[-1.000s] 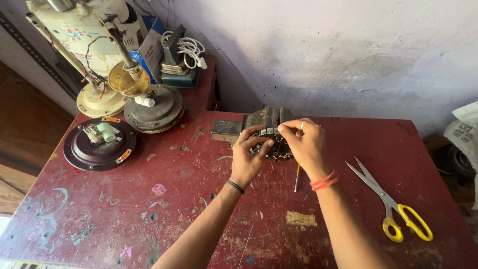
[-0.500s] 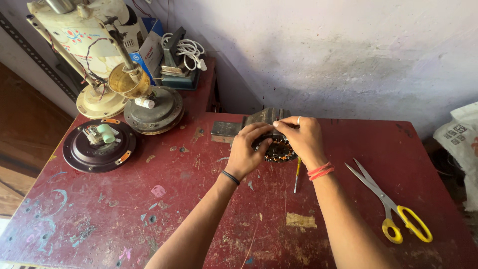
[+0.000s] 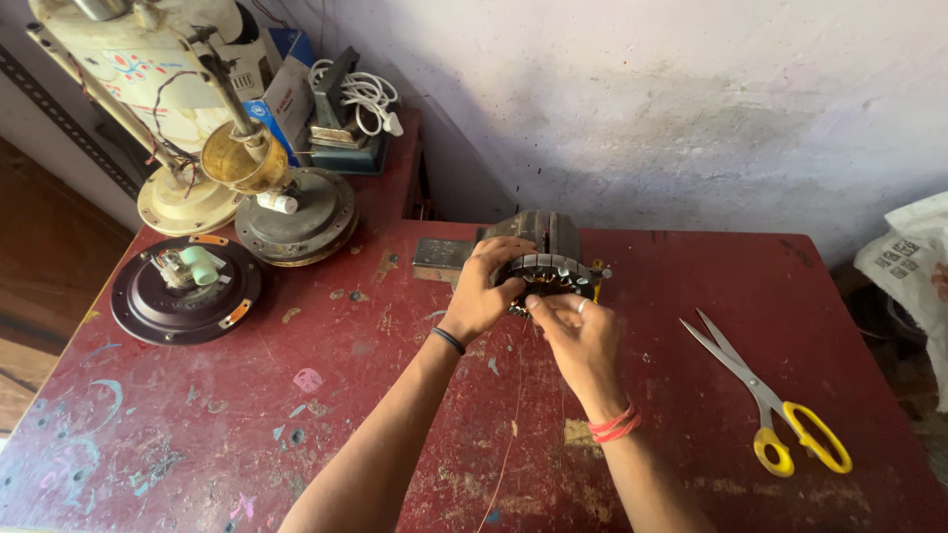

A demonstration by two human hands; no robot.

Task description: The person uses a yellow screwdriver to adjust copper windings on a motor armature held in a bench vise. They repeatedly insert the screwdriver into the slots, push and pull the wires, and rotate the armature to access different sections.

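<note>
Nearest the camera: two bare forearms rising from the lower edge over a worn red table (image 3: 197,434) with paint spots and scratches. Right hand (image 3: 583,341), red bands at the wrist, a ring on one finger; fingers curled, fingertips pinching at the near edge of a motor stator (image 3: 546,272). Left hand (image 3: 484,291), dark band at the wrist; closed around the left side of the same stator, thumb over its top. Stator: a ring of stacked grey metal plates with copper windings showing inside, held up on edge near the table's middle, toward its far side; whether it rests on the table cannot be told. A thin wire (image 3: 509,424) trails from it toward the near edge. Just behind the stator: a dark metal block (image 3: 553,232) and a flat grey plate (image 3: 439,259). Right of the hands, well apart: scissors with yellow handles (image 3: 765,395), lying open. Far right edge: a white bag (image 3: 913,271). Left side: a round black motor cover (image 3: 183,291) with a pale green part on it. Beyond that: a grey round motor housing (image 3: 296,217) and a cream fan body (image 3: 148,79). Far left corner: a coiled white cable (image 3: 360,94) on stacked boxes. Behind all: a whitewashed wall (image 3: 691,99).
</note>
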